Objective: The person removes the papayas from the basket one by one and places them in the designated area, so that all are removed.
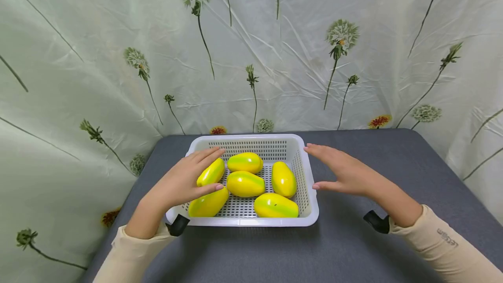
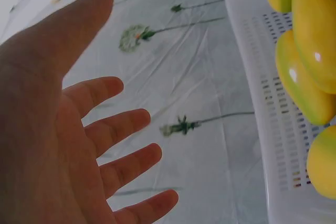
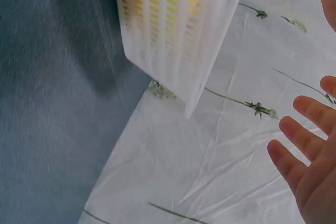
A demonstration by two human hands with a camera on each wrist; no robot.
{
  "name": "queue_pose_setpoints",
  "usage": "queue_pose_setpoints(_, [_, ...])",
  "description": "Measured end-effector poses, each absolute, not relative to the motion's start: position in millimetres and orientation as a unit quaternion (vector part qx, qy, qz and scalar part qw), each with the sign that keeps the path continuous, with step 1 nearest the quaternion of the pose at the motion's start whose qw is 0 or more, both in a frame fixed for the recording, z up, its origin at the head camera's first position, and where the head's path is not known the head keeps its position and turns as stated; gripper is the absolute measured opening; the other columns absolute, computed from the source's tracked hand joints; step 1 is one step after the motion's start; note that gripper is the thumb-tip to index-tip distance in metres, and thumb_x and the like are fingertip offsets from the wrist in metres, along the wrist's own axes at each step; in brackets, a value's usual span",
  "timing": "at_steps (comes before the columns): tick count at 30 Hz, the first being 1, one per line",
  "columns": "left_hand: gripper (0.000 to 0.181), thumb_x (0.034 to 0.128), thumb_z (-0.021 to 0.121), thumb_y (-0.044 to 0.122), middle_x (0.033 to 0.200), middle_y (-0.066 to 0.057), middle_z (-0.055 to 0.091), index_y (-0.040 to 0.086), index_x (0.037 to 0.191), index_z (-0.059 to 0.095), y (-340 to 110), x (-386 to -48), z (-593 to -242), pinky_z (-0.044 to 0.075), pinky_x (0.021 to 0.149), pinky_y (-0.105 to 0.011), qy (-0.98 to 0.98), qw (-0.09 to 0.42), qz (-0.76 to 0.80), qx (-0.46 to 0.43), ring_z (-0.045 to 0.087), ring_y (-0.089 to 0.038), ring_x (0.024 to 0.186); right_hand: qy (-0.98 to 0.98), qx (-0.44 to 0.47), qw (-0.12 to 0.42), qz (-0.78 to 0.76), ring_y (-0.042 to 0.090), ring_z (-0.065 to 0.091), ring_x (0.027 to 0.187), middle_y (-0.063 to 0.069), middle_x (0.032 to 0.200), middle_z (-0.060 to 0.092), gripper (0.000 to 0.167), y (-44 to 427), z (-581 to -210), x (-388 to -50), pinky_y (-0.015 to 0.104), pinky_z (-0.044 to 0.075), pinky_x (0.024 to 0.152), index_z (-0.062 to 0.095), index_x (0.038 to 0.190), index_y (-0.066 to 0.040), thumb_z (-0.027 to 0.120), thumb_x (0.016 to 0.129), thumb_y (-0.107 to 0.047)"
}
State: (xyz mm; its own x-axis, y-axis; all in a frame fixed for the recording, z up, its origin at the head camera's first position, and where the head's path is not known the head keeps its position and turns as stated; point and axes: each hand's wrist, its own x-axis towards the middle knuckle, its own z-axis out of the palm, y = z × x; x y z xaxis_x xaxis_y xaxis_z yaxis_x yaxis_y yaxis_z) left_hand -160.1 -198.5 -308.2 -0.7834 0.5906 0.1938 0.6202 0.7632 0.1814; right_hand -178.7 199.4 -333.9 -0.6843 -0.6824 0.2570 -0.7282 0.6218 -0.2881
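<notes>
A white plastic basket with slotted walls stands on the dark table and holds several yellow-green mangoes. My left hand hovers over the basket's left side, fingers extended and thumb spread, partly covering two of the mangoes. In the left wrist view that hand has nothing in its grasp, with the mangoes off to the right. Beside the basket's right rim is my right hand, its fingers stretched toward the rim. The right wrist view shows this hand holding nothing, apart from the basket wall.
Dark grey cloth covers the table, which extends to both sides and in front of the basket. Behind and at the sides hangs a pale curtain printed with dandelions. Dark wrist straps sit at both cuffs.
</notes>
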Motion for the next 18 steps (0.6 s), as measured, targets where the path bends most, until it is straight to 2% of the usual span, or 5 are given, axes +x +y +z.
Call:
queue_pose_setpoints(5, [0.076, 0.0800, 0.053, 0.058, 0.141, -0.003, 0.033, 0.022, 0.142, 0.028, -212.7, -156.8, -313.5, 0.028, 0.097, -0.054, -0.947, 0.058, -0.143, -0.282, 0.032, -0.028, 0.124, -0.893, 0.396, 0.046, 0.210, 0.027, 0.036, 0.122, 0.009, 0.140, 0.033, 0.084, 189.7, -339.7, -178.0, 0.047, 0.035, 0.095, 0.029, 0.140, -0.008, 0.064, 0.076, -0.049])
queue_pose_setpoints(12, [0.075, 0.0804, 0.059, 0.051, 0.139, -0.012, 0.034, 0.018, 0.141, 0.029, -232.5, -152.1, -327.1, 0.028, 0.095, -0.056, -0.954, 0.042, -0.190, -0.228, 0.031, -0.034, 0.124, -0.882, 0.402, 0.035, 0.242, 0.028, 0.039, 0.119, 0.011, 0.137, 0.037, 0.080, 168.8, -348.9, -175.0, 0.047, 0.038, 0.092, 0.033, 0.137, -0.004, 0.074, 0.073, -0.031])
queue_pose_setpoints(18, [0.071, 0.0832, 0.061, 0.040, 0.137, -0.017, 0.034, 0.008, 0.139, 0.032, -248.4, -152.9, -345.3, 0.026, 0.093, -0.059, -0.954, 0.035, -0.224, -0.196, 0.028, -0.039, 0.123, -0.872, 0.415, 0.004, 0.257, 0.025, 0.037, 0.121, 0.005, 0.139, 0.036, 0.079, 149.5, -359.4, -173.5, 0.046, 0.036, 0.094, 0.031, 0.138, -0.008, 0.065, 0.078, -0.046])
